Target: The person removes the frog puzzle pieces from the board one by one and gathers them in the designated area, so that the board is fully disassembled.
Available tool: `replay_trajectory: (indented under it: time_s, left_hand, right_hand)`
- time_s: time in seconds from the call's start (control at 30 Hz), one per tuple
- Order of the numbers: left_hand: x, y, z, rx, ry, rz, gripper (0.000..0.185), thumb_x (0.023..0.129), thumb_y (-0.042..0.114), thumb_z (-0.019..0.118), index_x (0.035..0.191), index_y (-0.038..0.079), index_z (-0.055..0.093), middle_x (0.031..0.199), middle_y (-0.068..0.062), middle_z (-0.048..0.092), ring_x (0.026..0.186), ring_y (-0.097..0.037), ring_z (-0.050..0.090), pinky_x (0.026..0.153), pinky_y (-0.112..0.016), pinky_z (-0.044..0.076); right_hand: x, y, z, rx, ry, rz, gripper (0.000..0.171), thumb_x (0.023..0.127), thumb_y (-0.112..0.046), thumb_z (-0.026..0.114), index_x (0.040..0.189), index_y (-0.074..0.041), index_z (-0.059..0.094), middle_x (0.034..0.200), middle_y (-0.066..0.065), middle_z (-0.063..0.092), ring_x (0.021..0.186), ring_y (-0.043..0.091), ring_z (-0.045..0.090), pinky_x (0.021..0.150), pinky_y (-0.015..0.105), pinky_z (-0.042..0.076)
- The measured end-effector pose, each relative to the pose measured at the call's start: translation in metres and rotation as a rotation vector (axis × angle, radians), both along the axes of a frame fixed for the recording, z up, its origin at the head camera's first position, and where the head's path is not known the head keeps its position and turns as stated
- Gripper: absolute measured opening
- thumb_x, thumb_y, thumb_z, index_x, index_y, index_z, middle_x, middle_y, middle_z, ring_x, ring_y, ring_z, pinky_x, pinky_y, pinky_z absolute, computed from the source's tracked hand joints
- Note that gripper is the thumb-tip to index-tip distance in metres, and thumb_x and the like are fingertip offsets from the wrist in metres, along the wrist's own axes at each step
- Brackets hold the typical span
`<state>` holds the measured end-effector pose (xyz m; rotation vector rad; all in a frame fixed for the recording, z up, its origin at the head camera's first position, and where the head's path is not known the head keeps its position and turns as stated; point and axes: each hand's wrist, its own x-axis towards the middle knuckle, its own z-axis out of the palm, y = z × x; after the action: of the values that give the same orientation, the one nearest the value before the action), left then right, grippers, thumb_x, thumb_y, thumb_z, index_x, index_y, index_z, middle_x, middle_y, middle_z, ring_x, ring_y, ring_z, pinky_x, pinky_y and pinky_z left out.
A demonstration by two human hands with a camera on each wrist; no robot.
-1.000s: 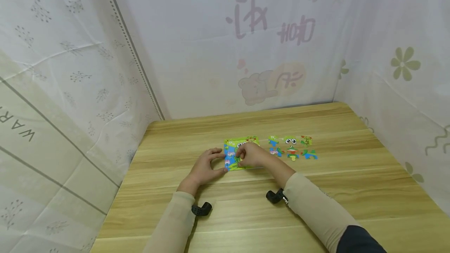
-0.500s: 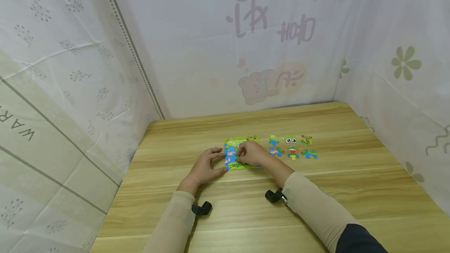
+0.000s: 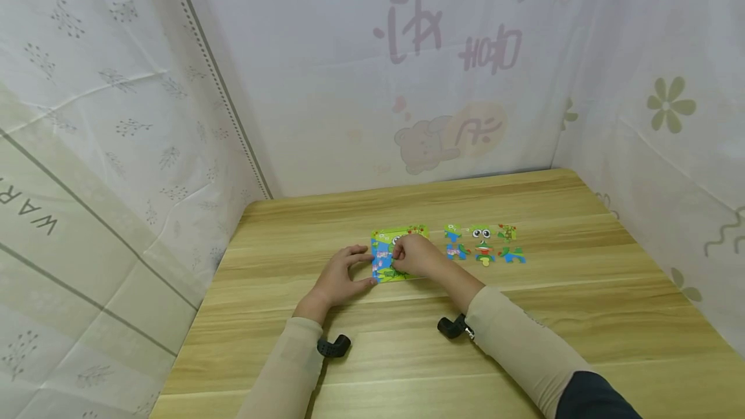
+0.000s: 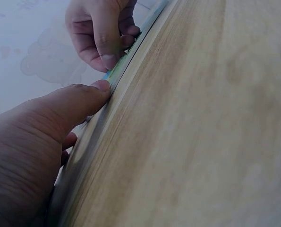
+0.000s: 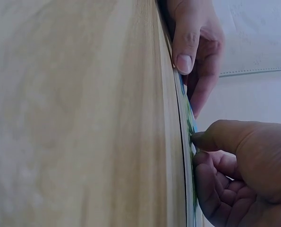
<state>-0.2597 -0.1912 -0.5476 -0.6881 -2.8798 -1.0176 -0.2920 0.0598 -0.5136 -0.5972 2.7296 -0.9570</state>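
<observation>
A green and blue frog puzzle board lies flat on the wooden table. My left hand holds the board's left edge between thumb and forefinger; the thumb tip presses the board's rim. My right hand rests on the board with fingers curled, pinching a green puzzle piece against it. From the right wrist, the right thumb touches the board's edge and the left thumb lies further along. Most of the board is hidden under the hands.
Several loose frog puzzle pieces lie in two rows just right of the board. Printed white curtains enclose the table on the left, back and right. Black camera mounts sit at both wrists.
The right hand has crept slightly farther up and left over the board, with its wrist following. The left hand and the loose pieces have stayed put.
</observation>
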Motion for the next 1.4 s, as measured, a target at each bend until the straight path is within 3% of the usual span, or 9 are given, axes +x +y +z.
replay_trajectory:
  time_s: [0.23, 0.53, 1.4]
  left_hand:
    - [0.0, 0.0, 0.0, -0.005, -0.005, 0.003, 0.054, 0.09, 0.043, 0.082, 0.139, 0.023, 0.068, 0.156, 0.002, 0.048, 0.149, -0.025, 0.038, 0.121, -0.049, 0.035]
    - [0.001, -0.001, -0.001, -0.002, -0.006, 0.007, 0.054, 0.09, 0.043, 0.083, 0.138, 0.024, 0.068, 0.156, 0.002, 0.048, 0.149, -0.025, 0.038, 0.121, -0.05, 0.036]
    - [0.0, -0.001, -0.004, 0.014, 0.005, 0.013, 0.053, 0.089, 0.04, 0.084, 0.136, 0.024, 0.069, 0.155, 0.004, 0.05, 0.148, -0.025, 0.039, 0.12, -0.05, 0.037]
  right_hand:
    - [-0.001, -0.002, 0.001, 0.064, 0.07, 0.01, 0.01, 0.091, -0.016, 0.078, 0.086, -0.016, 0.07, 0.078, -0.005, 0.063, 0.071, 0.012, 0.058, 0.067, 0.028, 0.053]
    - [0.001, -0.003, 0.004, 0.078, 0.064, -0.001, 0.009, 0.093, -0.017, 0.076, 0.087, -0.016, 0.07, 0.078, -0.006, 0.063, 0.071, 0.012, 0.059, 0.068, 0.028, 0.053]
    - [0.006, 0.012, 0.004, -0.049, 0.0, -0.024, 0.008, 0.095, -0.019, 0.076, 0.089, -0.015, 0.071, 0.086, -0.004, 0.066, 0.077, 0.014, 0.061, 0.069, 0.03, 0.055]
